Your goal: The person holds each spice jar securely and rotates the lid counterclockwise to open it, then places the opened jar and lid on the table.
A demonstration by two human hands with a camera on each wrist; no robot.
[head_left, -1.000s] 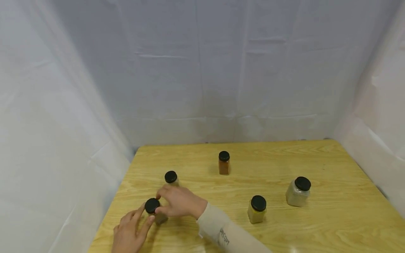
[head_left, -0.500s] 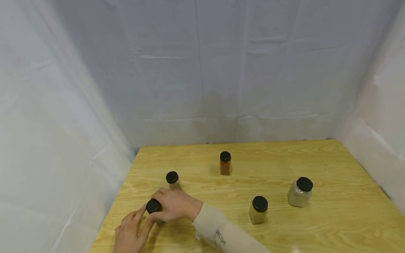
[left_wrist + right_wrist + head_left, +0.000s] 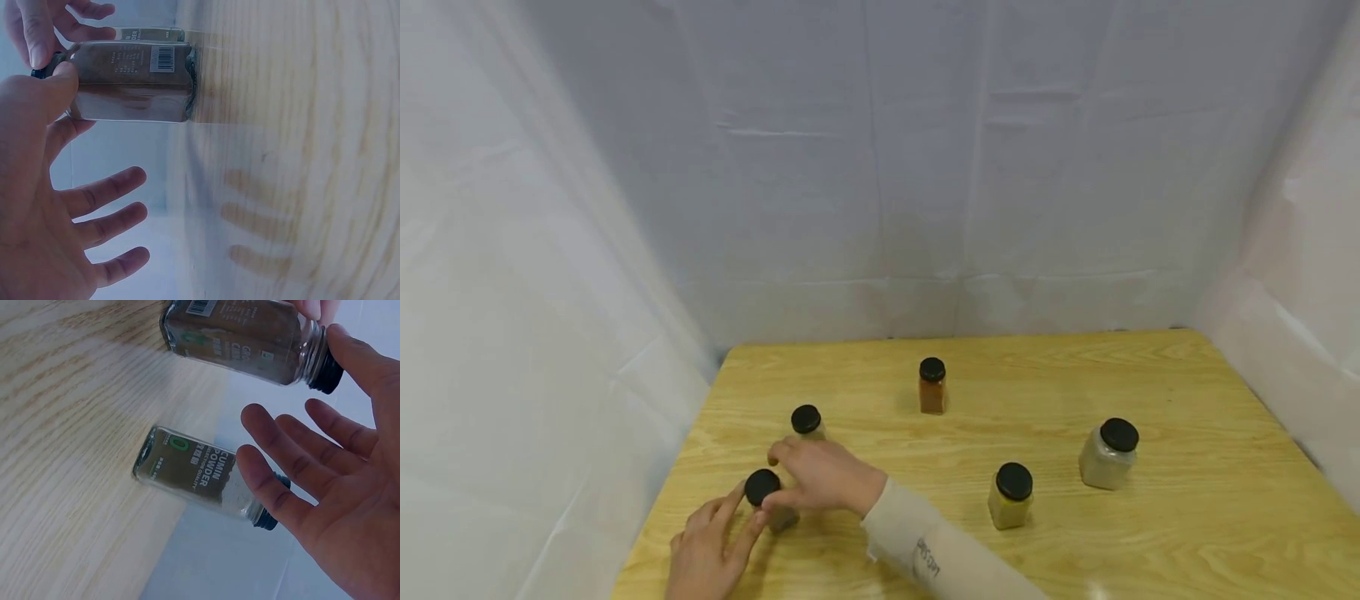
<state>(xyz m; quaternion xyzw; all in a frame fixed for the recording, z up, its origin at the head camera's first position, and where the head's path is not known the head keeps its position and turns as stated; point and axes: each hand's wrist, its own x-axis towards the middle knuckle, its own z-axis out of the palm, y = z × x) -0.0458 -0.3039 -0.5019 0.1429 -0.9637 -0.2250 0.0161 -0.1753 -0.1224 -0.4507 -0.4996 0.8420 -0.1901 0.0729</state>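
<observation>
Brown-powder jar (image 3: pixel 134 81) between left fingers (image 3: pixel 70 130)

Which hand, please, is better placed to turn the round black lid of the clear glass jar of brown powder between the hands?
Probably the right hand: its thumb is at the black lid, while the left hand pinches the glass jar just below and may steady it.
</observation>
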